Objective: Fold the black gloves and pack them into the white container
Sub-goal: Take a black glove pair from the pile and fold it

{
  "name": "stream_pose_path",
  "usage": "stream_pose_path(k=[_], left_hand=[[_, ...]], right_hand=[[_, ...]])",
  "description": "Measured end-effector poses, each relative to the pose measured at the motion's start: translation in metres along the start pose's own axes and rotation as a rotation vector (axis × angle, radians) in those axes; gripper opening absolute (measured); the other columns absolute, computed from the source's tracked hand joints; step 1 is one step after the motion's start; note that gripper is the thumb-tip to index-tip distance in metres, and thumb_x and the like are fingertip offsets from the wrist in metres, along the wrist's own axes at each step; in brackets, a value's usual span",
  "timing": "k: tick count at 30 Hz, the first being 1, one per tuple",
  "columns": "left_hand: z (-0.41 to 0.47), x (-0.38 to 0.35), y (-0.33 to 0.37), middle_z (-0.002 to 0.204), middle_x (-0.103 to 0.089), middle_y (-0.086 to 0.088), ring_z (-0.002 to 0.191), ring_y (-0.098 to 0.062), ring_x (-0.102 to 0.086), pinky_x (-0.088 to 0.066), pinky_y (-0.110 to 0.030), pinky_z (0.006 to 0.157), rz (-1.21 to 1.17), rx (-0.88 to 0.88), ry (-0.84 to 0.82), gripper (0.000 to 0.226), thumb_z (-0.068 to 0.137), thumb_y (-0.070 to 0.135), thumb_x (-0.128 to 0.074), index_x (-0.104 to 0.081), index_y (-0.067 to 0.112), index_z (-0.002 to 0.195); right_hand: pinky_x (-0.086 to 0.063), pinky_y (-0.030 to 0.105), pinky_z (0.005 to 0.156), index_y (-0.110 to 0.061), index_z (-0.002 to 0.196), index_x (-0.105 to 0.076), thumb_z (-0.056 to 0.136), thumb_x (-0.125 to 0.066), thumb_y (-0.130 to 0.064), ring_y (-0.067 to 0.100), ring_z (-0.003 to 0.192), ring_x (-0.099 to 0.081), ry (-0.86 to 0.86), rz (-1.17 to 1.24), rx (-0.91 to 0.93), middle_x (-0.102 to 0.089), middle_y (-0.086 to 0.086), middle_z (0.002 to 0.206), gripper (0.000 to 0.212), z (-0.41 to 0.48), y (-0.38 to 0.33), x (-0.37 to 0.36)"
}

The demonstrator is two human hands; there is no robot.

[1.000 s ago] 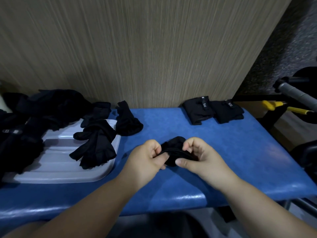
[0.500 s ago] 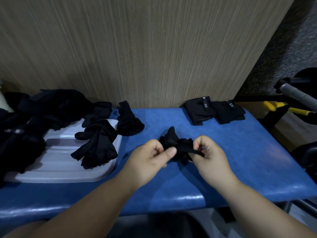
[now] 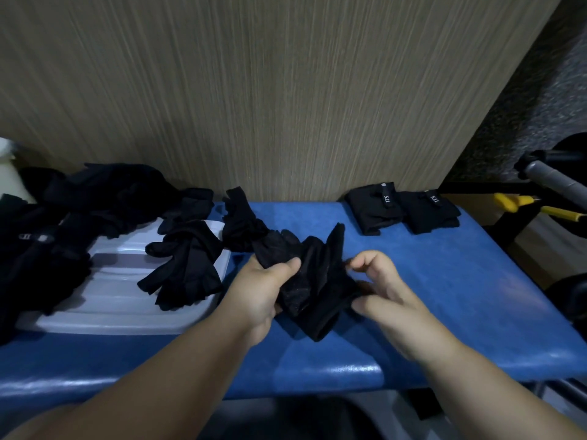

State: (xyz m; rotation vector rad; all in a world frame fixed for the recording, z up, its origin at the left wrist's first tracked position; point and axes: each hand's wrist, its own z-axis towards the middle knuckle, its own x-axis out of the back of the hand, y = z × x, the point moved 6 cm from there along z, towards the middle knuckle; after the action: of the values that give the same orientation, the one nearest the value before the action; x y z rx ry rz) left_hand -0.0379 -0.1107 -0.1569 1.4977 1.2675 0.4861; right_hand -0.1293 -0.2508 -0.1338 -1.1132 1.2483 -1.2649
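Note:
Above the middle of the blue padded bench (image 3: pixel 460 281) I hold one black glove (image 3: pixel 317 281), spread out and crumpled. My left hand (image 3: pixel 263 290) grips its left side, thumb on top. My right hand (image 3: pixel 384 290) has curled fingers and pinches the glove's right edge near the cuff. A shallow white container (image 3: pixel 111 312) lies at the left with a loose pair of black gloves (image 3: pixel 187 268) on it. Two folded gloves (image 3: pixel 374 208) (image 3: pixel 432 211) sit at the back right.
A heap of black gloves (image 3: pixel 79 211) covers the container's left and back side, and another loose glove (image 3: pixel 241 227) lies beside it. A wood-grain panel (image 3: pixel 286 90) stands behind the bench. Right of the bench are a yellow-handled tool (image 3: pixel 514 201) and a grey bar (image 3: pixel 552 182).
The glove was a tight bundle between both hands; now it is opened out and longer. My left hand has turned and grips its side, and my right hand has moved apart to the right.

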Motion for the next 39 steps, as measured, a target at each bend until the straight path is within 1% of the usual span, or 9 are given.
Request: stream_pose_path(k=[5,9,12,16,20,23,26,33,39], left_hand=[[-0.005,-0.011,-0.003,0.109,-0.072,-0.01,0.102,-0.026,-0.069,-0.055,-0.041,0.086,-0.005,-0.036,-0.098,0.023,0.093,0.01,-0.058,-0.061,0.014,0.116],[-0.006,-0.011,-0.001,0.098,-0.075,-0.004,0.095,-0.021,-0.071,-0.055,-0.036,0.084,0.005,-0.096,-0.062,0.019,0.091,0.004,-0.06,-0.067,0.02,0.098],[-0.004,-0.01,-0.004,0.1,-0.074,-0.004,0.096,-0.021,-0.07,-0.055,-0.038,0.084,-0.057,-0.055,-0.047,0.022,0.091,0.004,-0.06,-0.062,0.018,0.107],[0.003,-0.005,-0.004,0.112,-0.07,-0.01,0.102,-0.023,-0.068,-0.057,-0.037,0.081,-0.079,-0.04,-0.018,0.028,0.093,0.001,-0.056,-0.056,0.013,0.119],[0.006,0.008,0.006,0.122,-0.058,0.011,0.108,-0.006,-0.059,-0.05,-0.029,0.093,0.446,-0.266,0.111,0.044,0.09,0.012,-0.064,-0.044,0.028,0.126],[-0.007,0.001,0.017,0.132,-0.033,0.023,0.132,-0.003,-0.027,-0.025,-0.025,0.111,0.971,-0.578,0.177,0.052,0.088,0.021,-0.065,-0.042,0.03,0.133],[-0.018,-0.013,0.022,0.128,-0.045,0.022,0.129,-0.004,-0.028,-0.024,-0.03,0.11,1.19,-0.793,0.114,0.033,0.088,0.026,-0.063,-0.056,0.03,0.12],[-0.006,-0.015,-0.005,0.153,-0.027,0.023,0.144,-0.001,-0.012,-0.011,-0.029,0.119,1.474,-0.531,-0.155,0.049,0.097,0.046,-0.044,-0.034,0.037,0.144],[-0.01,-0.017,0.0,0.152,-0.025,0.024,0.143,0.001,-0.006,-0.004,-0.026,0.115,1.462,-0.604,-0.156,0.052,0.098,0.041,-0.045,-0.027,0.042,0.146]], right_hand=[[-0.053,0.028,0.076,-0.023,0.117,-0.046,0.047,-0.084,-0.064,0.016,0.091,-0.068,0.086,0.039,-0.142,-0.069,0.0,0.096,0.09,0.0,0.009,-0.007],[-0.051,0.018,0.074,-0.02,0.111,-0.056,0.066,-0.084,-0.043,0.0,0.084,-0.068,0.186,-0.061,-0.116,-0.073,-0.013,0.085,0.058,-0.004,0.002,-0.006],[-0.053,0.033,0.089,-0.028,0.108,-0.06,0.086,-0.07,-0.015,0.006,0.091,-0.068,0.36,-0.348,-0.163,-0.073,-0.009,0.092,0.028,-0.001,0.01,0.01],[-0.053,0.029,0.086,-0.026,0.096,-0.067,0.092,-0.061,-0.014,0.004,0.088,-0.068,0.401,-0.492,-0.183,-0.074,-0.01,0.089,0.013,-0.001,0.012,0.023],[-0.044,0.014,0.068,-0.028,0.101,-0.066,0.091,-0.06,-0.028,0.007,0.086,-0.065,0.386,-0.817,-0.18,-0.069,-0.012,0.085,0.011,-0.002,0.005,0.03],[-0.039,0.02,0.079,-0.025,0.12,-0.061,0.09,-0.059,-0.039,0.016,0.1,-0.058,0.358,-1.079,-0.169,-0.057,-0.004,0.102,0.033,-0.003,0.001,0.026],[-0.04,0.023,0.088,-0.018,0.129,-0.058,0.09,-0.059,-0.042,0.02,0.105,-0.054,0.349,-1.192,-0.08,-0.057,-0.001,0.108,0.046,-0.006,-0.002,0.021],[-0.04,0.018,0.088,-0.02,0.117,-0.069,0.087,-0.042,-0.049,0.015,0.098,-0.056,0.166,-1.155,0.089,-0.067,-0.01,0.095,0.05,-0.003,0.002,0.004],[-0.038,0.007,0.086,-0.031,0.11,-0.069,0.093,-0.057,-0.023,0.003,0.099,-0.054,0.192,-1.047,0.069,-0.063,-0.022,0.089,0.023,-0.001,0.005,0.01]])
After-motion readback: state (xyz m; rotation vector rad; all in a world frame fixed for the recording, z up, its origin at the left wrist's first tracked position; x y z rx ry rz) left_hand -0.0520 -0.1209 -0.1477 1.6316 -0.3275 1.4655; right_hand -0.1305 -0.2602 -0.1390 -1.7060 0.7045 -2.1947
